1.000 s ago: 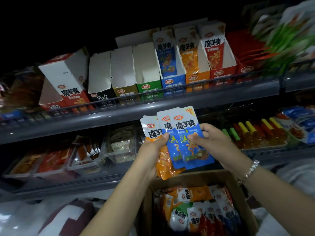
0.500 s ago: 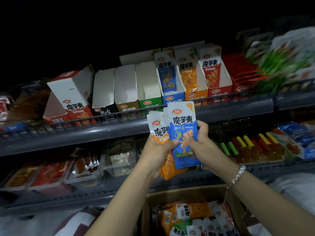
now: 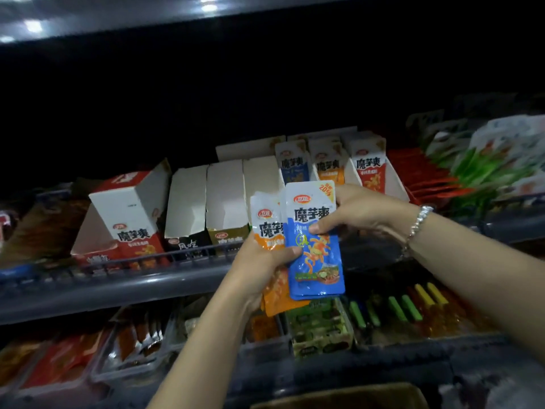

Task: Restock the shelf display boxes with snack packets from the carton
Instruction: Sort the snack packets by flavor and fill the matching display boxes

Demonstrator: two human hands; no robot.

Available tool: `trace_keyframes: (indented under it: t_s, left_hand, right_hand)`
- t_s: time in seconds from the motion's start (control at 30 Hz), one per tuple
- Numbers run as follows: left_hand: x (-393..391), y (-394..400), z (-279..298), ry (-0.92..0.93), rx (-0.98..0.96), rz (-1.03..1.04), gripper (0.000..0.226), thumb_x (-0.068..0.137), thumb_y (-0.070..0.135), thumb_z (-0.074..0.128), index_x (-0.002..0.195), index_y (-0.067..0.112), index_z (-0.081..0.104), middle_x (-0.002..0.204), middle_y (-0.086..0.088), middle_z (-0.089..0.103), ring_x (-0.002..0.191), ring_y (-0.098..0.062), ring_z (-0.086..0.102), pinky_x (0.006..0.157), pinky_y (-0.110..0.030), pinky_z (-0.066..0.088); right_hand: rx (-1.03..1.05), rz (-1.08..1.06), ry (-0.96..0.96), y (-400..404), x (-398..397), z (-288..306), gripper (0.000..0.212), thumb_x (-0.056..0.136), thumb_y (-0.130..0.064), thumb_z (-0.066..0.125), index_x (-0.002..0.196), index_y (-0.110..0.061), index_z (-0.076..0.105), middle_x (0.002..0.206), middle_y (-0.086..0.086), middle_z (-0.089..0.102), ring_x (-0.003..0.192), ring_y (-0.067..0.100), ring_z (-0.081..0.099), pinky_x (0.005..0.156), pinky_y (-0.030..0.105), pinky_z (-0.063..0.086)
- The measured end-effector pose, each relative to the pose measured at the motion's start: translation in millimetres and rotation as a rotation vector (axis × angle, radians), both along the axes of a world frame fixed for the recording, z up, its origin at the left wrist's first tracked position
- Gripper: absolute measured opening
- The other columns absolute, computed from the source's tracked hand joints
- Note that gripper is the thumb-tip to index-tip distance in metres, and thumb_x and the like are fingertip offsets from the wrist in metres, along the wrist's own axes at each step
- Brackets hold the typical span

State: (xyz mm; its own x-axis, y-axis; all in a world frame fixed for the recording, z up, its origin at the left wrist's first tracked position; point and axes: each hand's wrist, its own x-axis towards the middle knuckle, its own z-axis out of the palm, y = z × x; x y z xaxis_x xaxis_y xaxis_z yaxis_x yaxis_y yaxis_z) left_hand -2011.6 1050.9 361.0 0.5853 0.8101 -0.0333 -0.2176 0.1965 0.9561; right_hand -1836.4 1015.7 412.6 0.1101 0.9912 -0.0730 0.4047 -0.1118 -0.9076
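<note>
A stack of blue snack packets (image 3: 315,261) stands upright in front of the upper shelf. My right hand (image 3: 362,211) pinches its upper right side, thumb on the front. My left hand (image 3: 259,267) grips orange snack packets (image 3: 272,231) just behind and left of the blue ones, its thumb touching the blue stack. Behind them on the shelf stand open display boxes: a blue one (image 3: 292,163), an orange one (image 3: 327,163) and a red one (image 3: 368,169) hold packets. The carton (image 3: 339,398) shows only its top rim at the bottom edge.
Three white-backed display boxes (image 3: 224,199) and a tilted red box (image 3: 129,219) stand left on the grey shelf rail (image 3: 118,287). Red and green bags (image 3: 483,172) fill the right. The lower shelf holds trays of packets (image 3: 135,343) and coloured sticks (image 3: 395,308).
Both hands have risen with the packets toward the upper shelf boxes. The view tilted up, so the carton has nearly left the frame. The blue packets are now squared into one stack.
</note>
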Motion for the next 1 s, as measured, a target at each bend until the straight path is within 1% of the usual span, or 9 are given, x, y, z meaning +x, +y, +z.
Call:
trace_keyframes:
  t_s: [0.17,0.3,0.4,0.5,0.6,0.77,0.87,0.93,1.0]
  left_hand:
    - [0,18,7,-0.113,-0.091,0.085,0.020,0.090,-0.006,0.053,0.108,0.000,0.059,0.077,-0.008,0.073,0.060,-0.018,0.070,0.049,-0.028,0.055]
    - [1,32,8,-0.158,-0.169,0.106,0.029,0.093,-0.001,0.052,0.122,0.001,0.053,0.095,-0.010,0.075,0.084,-0.021,0.073,0.069,-0.038,0.060]
    - [4,40,7,-0.191,-0.234,0.101,0.033,0.094,0.000,0.052,0.125,0.006,0.047,0.101,-0.013,0.073,0.090,-0.023,0.072,0.073,-0.042,0.059]
    - [4,45,8,-0.211,-0.250,0.076,0.039,0.093,0.001,0.053,0.131,0.003,0.045,0.102,-0.014,0.073,0.091,-0.023,0.072,0.066,-0.038,0.060]
    - [4,50,11,-0.237,-0.278,0.077,0.038,0.093,0.000,0.052,0.130,0.002,0.045,0.102,-0.016,0.073,0.090,-0.025,0.072,0.063,-0.037,0.060]
    - [5,55,15,-0.237,-0.323,0.062,0.037,0.093,0.002,0.053,0.130,0.003,0.046,0.101,-0.016,0.073,0.089,-0.025,0.072,0.064,-0.038,0.061]
    - [4,58,15,-0.253,-0.334,0.047,0.039,0.092,0.002,0.053,0.131,0.002,0.046,0.103,-0.015,0.073,0.090,-0.024,0.072,0.063,-0.037,0.061]
    - [5,58,15,-0.262,-0.341,0.039,0.039,0.092,0.002,0.053,0.130,0.002,0.047,0.103,-0.016,0.072,0.090,-0.025,0.072,0.064,-0.038,0.061]
    - [6,58,15,-0.262,-0.348,0.041,0.038,0.092,0.002,0.054,0.129,0.002,0.047,0.102,-0.016,0.072,0.090,-0.025,0.072,0.066,-0.039,0.061]
  right_hand:
    - [0.075,-0.067,-0.079,22,17,33,0.023,0.078,-0.001,0.071,0.099,-0.004,0.063,0.097,0.010,0.071,0.087,0.023,0.067,0.071,0.029,0.056]
    - [0.199,-0.209,-0.118,46,29,57,0.032,0.079,-0.002,0.071,0.108,0.006,0.060,0.104,0.017,0.068,0.094,0.028,0.066,0.076,0.033,0.055]
    - [0.231,-0.336,-0.122,71,37,69,0.040,0.074,-0.009,0.077,0.106,0.008,0.060,0.101,0.021,0.068,0.087,0.029,0.066,0.073,0.038,0.056]
    - [0.235,-0.418,-0.167,91,40,72,0.034,0.069,-0.015,0.082,0.094,0.001,0.065,0.096,0.015,0.068,0.089,0.030,0.065,0.085,0.044,0.054]
    - [0.232,-0.495,-0.254,106,35,70,0.028,0.077,-0.016,0.076,0.098,-0.001,0.065,0.101,0.014,0.065,0.092,0.027,0.062,0.084,0.039,0.053]
    - [0.152,-0.438,-0.266,120,27,62,0.025,0.077,-0.019,0.077,0.093,-0.008,0.061,0.099,0.009,0.061,0.089,0.021,0.058,0.065,0.027,0.048]
    - [0.202,-0.453,-0.284,129,26,56,0.035,0.078,-0.017,0.076,0.106,-0.004,0.061,0.111,0.010,0.062,0.104,0.025,0.059,0.080,0.029,0.049]
    - [0.177,-0.447,-0.318,136,29,52,0.032,0.078,-0.017,0.076,0.103,-0.005,0.061,0.102,0.013,0.063,0.094,0.024,0.062,0.076,0.030,0.053]
    - [0.076,-0.405,-0.363,141,33,49,0.020,0.080,-0.015,0.074,0.088,-0.008,0.058,0.080,0.007,0.060,0.066,0.016,0.058,0.054,0.020,0.050]
